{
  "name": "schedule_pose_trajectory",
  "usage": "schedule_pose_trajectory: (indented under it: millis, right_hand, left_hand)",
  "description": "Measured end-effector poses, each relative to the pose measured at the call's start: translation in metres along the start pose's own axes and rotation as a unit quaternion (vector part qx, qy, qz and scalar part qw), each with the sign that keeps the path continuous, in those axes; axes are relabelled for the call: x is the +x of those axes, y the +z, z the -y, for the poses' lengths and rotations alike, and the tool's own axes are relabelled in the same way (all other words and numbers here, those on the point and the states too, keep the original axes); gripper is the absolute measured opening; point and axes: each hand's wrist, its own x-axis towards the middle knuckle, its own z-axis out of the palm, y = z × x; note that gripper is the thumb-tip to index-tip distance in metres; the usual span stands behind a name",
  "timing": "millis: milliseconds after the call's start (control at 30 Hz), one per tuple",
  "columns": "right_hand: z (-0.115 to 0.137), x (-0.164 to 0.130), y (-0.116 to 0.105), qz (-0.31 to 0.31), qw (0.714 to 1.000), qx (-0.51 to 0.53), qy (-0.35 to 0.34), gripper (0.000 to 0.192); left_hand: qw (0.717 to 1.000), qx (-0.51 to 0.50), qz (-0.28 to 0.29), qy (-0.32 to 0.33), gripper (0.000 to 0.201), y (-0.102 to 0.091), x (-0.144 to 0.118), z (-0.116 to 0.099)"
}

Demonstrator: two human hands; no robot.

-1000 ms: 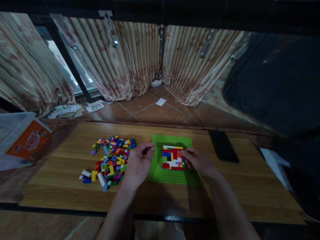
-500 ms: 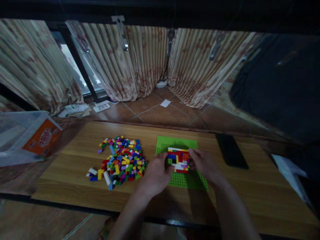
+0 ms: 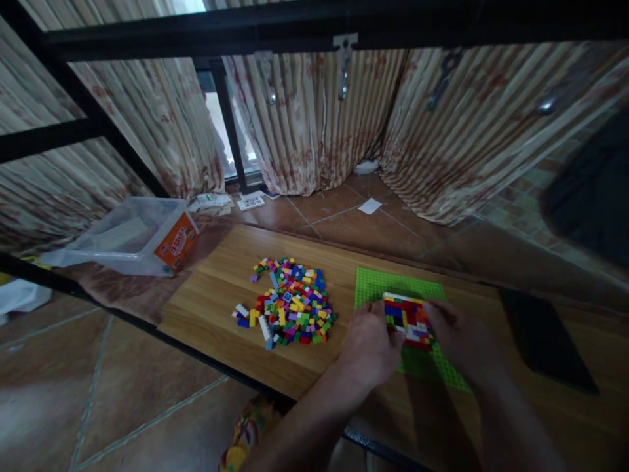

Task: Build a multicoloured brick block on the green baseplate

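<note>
A green baseplate [image 3: 376,286] lies on the wooden table [image 3: 221,298]. On it sits a square patch of small coloured bricks [image 3: 405,314]. My left hand [image 3: 369,343] rests at the patch's left edge, fingers touching the bricks. At the patch's right edge lies my right hand [image 3: 457,333], fingers curled against it. Whether either hand pinches a loose brick is hidden. A heap of loose coloured bricks [image 3: 289,303] lies left of the plate.
A clear plastic tub [image 3: 130,237] with an orange label stands at the table's left end. A black flat object [image 3: 543,337] lies right of the plate. Striped curtains [image 3: 314,118], a black metal frame [image 3: 73,124] and tiled floor [image 3: 88,393] surround the table.
My left hand moved from beside the loose heap onto the brick patch's left edge. The camera swung left and tilted, shifting the table to the right in view.
</note>
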Motion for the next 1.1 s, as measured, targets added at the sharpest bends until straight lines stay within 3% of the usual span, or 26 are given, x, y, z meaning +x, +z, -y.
schedule_pose_trajectory:
  millis: [100, 167, 233, 300, 400, 467, 533, 767, 967, 1100]
  right_hand:
    - [0.010, -0.008, 0.001, -0.093, 0.994, -0.050, -0.009, 0.049]
    - [0.022, -0.017, 0.002, -0.186, 0.981, -0.032, -0.054, 0.044]
    - [0.039, -0.030, 0.007, -0.236, 0.964, 0.029, -0.122, 0.035]
    - [0.058, -0.044, 0.017, -0.189, 0.959, 0.085, -0.196, 0.027]
    - [0.082, -0.062, 0.044, -0.031, 0.943, 0.133, -0.302, 0.021]
    - [0.091, -0.067, 0.063, 0.034, 0.937, 0.133, -0.321, 0.021]
    - [0.095, -0.066, 0.079, 0.067, 0.938, 0.118, -0.319, 0.022]
    - [0.105, -0.057, 0.097, 0.065, 0.953, 0.090, -0.282, 0.020]
    - [0.108, -0.057, 0.094, 0.054, 0.952, 0.076, -0.290, 0.021]
    - [0.102, -0.058, 0.080, 0.034, 0.954, 0.100, -0.279, 0.021]
  left_hand:
    - [0.998, -0.035, -0.046, 0.006, 0.044, -0.005, 0.000, 0.000]
    - [0.990, -0.098, -0.097, 0.005, 0.041, -0.012, 0.003, 0.001]
    - [0.967, -0.200, -0.157, 0.015, 0.032, -0.023, 0.007, 0.003]
    - [0.923, -0.308, -0.229, 0.035, 0.023, -0.041, 0.012, 0.008]
    - [0.844, -0.390, -0.368, 0.019, 0.017, -0.076, 0.015, 0.020]
    - [0.799, -0.445, -0.405, -0.013, 0.019, -0.098, 0.013, 0.030]
    - [0.775, -0.474, -0.417, -0.027, 0.019, -0.111, 0.011, 0.037]
    - [0.792, -0.471, -0.386, -0.027, 0.016, -0.113, 0.006, 0.038]
    - [0.798, -0.479, -0.363, -0.029, 0.017, -0.113, 0.008, 0.036]
    - [0.803, -0.474, -0.360, -0.034, 0.016, -0.112, 0.008, 0.036]
